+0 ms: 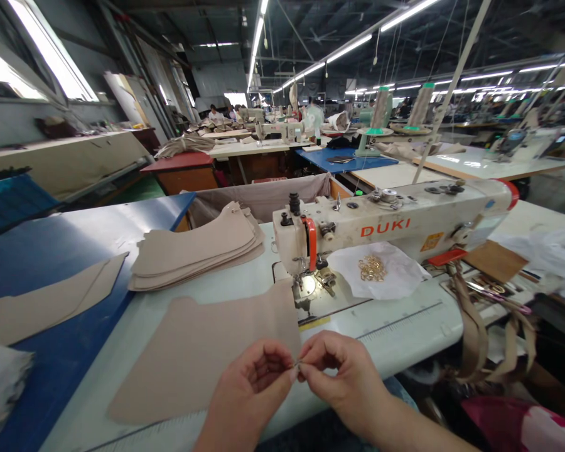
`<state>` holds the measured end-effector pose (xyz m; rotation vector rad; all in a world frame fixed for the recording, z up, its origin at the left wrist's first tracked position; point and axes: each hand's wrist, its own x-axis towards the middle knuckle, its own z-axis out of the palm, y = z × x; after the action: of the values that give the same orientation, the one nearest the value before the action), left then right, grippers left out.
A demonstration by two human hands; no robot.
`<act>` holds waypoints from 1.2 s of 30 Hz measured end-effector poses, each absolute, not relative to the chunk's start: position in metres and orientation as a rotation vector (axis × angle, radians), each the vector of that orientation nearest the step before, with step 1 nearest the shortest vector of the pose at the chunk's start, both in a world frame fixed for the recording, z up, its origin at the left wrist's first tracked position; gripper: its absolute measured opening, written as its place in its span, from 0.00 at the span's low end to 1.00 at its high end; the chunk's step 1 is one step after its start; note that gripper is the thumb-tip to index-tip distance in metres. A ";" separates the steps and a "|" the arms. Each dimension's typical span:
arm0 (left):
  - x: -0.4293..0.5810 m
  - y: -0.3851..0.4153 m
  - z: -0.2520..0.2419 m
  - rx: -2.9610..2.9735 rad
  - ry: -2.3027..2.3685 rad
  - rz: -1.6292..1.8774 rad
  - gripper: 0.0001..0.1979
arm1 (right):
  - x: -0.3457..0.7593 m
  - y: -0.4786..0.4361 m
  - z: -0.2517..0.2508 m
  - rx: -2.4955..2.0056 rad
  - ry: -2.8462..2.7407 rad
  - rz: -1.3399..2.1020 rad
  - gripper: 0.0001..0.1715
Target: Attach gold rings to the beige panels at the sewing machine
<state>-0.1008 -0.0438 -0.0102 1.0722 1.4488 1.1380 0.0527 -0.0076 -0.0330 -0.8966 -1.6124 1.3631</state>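
Observation:
My left hand [258, 386] and my right hand [336, 370] meet fingertip to fingertip in front of the sewing machine [386, 220]. Both are closed in a pinch on something tiny, mostly hidden by the fingers. Just beyond my left hand lies a flat beige fabric panel [202, 351], its right end near the machine's needle area. Past my right hand, a white plastic bag [348, 270] carries a heap of small gold metal rings [371, 268].
A stack of beige panels [193, 248] lies at the table's back left. More panels [51, 298] rest on the blue table [136, 220]. Beige straps [471, 326] hang at the right edge, near pink-handled scissors [499, 296]. Thread cones [381, 110] stand behind the machine.

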 end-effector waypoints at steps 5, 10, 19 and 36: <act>-0.099 -0.046 -0.015 1.196 1.488 1.207 0.04 | 0.055 -0.005 -0.026 -0.903 -1.433 1.603 0.03; -0.098 -0.050 -0.019 1.223 1.498 1.239 0.04 | 0.058 -0.001 -0.028 -0.866 -1.301 1.769 0.08; -0.100 -0.048 -0.023 1.170 1.498 1.202 0.06 | 0.064 0.004 -0.019 -0.974 -1.679 1.611 0.05; -0.148 0.011 -0.026 1.267 1.413 0.758 0.10 | 0.056 0.021 -0.047 -1.105 -1.533 1.755 0.03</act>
<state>-0.1480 0.0106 -0.0260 1.2666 1.4130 0.7578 0.0563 0.0208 -0.0469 -1.1051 -1.5328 1.7549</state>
